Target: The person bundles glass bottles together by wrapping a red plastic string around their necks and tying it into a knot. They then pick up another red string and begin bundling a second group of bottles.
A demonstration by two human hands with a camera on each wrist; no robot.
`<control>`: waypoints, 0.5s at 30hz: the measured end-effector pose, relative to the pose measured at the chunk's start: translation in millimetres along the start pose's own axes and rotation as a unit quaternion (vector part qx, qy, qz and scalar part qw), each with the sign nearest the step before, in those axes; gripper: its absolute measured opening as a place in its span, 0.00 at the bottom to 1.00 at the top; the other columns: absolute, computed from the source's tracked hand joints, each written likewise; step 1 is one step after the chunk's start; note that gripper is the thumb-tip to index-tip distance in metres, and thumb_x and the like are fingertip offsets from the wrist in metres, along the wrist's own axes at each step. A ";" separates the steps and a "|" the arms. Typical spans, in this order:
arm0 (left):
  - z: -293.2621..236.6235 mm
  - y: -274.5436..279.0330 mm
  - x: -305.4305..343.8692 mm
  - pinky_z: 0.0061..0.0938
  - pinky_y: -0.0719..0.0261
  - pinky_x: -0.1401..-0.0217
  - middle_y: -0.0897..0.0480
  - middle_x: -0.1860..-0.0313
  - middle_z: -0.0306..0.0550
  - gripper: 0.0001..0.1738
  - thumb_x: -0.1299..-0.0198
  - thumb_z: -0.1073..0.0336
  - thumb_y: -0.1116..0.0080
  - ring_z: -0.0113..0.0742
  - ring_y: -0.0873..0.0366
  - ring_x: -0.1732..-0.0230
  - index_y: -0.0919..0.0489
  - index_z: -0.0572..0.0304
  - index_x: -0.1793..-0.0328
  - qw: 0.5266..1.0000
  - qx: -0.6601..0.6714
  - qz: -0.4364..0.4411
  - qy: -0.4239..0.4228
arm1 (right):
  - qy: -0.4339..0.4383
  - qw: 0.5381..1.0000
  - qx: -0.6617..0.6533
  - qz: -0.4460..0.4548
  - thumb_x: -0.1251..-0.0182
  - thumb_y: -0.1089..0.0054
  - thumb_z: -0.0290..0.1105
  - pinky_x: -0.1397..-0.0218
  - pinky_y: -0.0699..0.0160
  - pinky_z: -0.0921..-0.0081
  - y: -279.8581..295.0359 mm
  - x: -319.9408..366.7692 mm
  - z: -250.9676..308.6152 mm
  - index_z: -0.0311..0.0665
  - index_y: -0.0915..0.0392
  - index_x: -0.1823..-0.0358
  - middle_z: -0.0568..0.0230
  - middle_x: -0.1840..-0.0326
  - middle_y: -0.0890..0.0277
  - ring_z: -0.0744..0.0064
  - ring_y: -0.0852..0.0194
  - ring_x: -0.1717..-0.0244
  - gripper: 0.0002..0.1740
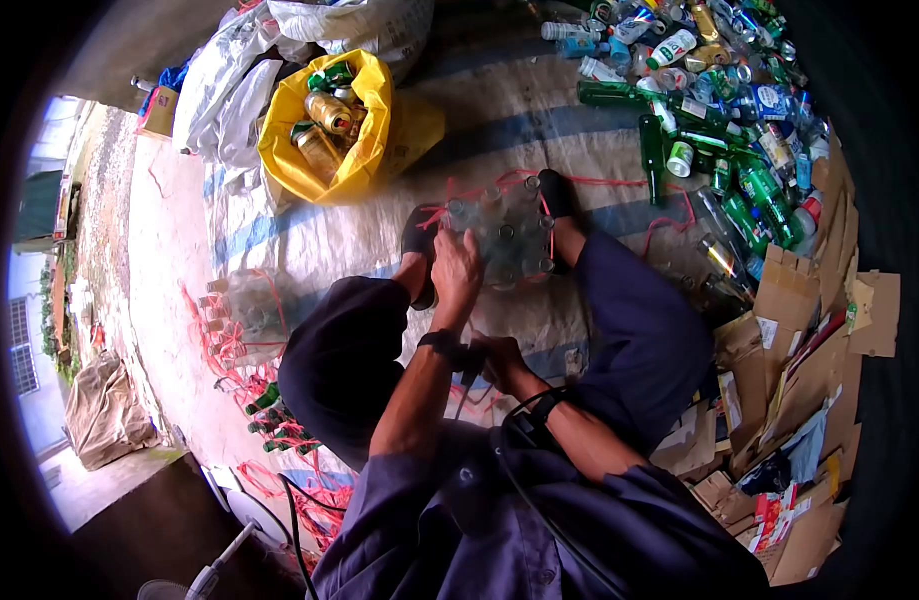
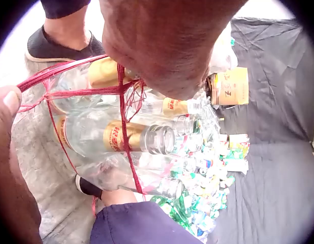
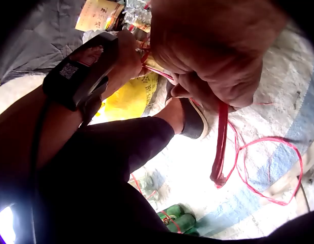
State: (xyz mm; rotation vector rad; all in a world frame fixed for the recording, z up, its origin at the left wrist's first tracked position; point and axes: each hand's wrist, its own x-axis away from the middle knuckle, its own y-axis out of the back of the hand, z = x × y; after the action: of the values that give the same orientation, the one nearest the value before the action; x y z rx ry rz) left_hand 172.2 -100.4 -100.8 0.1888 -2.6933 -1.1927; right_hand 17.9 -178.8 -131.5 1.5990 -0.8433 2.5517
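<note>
Clear glass bottles [image 2: 159,140] with gold labels stand bundled between the person's feet, bound with red plastic cord [image 2: 124,117]. The left hand [image 1: 457,268] is at the bundle's left side, its fingers at the cord, partly hidden behind the palm in the left wrist view. Nearer the body, the right hand [image 1: 502,362] grips the cord, whose loose tail hangs below the fist in the right wrist view. Between this hand and the bundle the cord runs taut. In the right wrist view the left hand [image 3: 127,58] shows beyond the right hand [image 3: 213,66].
A yellow bag [image 1: 279,135] of cans stands at the upper left, beside white sacks [image 1: 224,90]. Loose bottles and cans [image 1: 719,100] are heaped at the upper right, cardboard [image 1: 789,290] below them. Another tied clear bundle [image 1: 249,310] and green bottles [image 1: 269,400] lie left.
</note>
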 end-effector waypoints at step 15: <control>0.1 -1.9 -3.9 0.51 0.28 0.49 0.22 0.53 0.67 0.26 0.30 0.46 0.54 0.66 0.25 0.49 0.30 0.67 0.52 1.000 -0.017 -0.011 0.005 | 0.053 0.994 0.097 -0.005 0.30 0.47 0.41 0.87 0.55 0.75 6.3 3.4 -14.0 0.44 0.32 0.78 0.75 0.88 0.45 0.80 0.49 0.91 0.17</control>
State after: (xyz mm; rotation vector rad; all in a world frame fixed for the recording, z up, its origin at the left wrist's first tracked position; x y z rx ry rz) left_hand 176.1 -100.8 -102.7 0.2186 -2.6669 -1.2386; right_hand 2.8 -178.7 -136.0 1.4902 -0.5921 2.7576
